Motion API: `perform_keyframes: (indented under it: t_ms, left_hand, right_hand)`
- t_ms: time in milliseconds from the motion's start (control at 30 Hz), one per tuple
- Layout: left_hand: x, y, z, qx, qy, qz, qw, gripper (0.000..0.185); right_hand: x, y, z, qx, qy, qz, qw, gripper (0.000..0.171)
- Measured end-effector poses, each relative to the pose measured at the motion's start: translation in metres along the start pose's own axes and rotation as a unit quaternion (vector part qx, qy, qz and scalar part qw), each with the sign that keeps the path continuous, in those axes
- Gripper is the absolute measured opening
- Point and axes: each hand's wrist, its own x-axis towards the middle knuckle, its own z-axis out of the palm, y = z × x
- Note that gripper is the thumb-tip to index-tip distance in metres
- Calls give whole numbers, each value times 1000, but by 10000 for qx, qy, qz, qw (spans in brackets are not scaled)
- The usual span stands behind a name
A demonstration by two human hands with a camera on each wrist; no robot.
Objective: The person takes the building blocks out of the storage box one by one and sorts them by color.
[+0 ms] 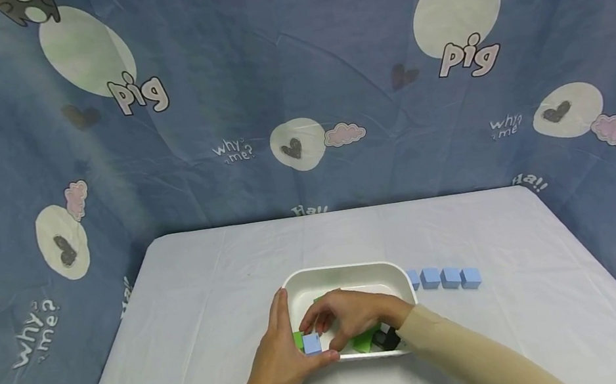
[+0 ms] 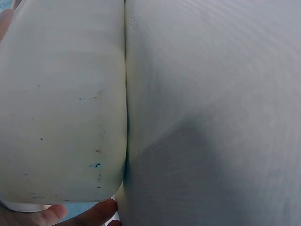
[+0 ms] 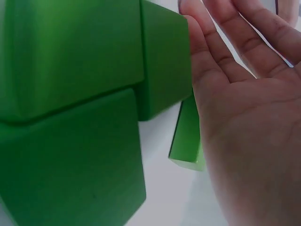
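Two "pig" prints on backdrop; right hand pinches blue cube.

Left hand: enters from 6 o'clock, fingers extended toward 12 o'clock, thumb crossing toward 3 o'clock | Right hand: forearm enters from 4 o'clock, wrist bent, fingers curled downward toward 9 o'clock, fingertips meeting the left thumb | Sleeves: beige, both forearms

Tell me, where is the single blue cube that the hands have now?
In the head view the blue cube sits at the near left edge of the white tub, between the left hand and the right hand, beside green blocks.
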Motion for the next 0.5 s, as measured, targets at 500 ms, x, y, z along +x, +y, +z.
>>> perform_keyframes:
  t_ms: [500]
  left_hand:
    - [0, -1, 0, -4, 35, 12, 10000, 148]
  right_hand:
    - [3, 3, 4, -196, -102, 72, 9997, 45]
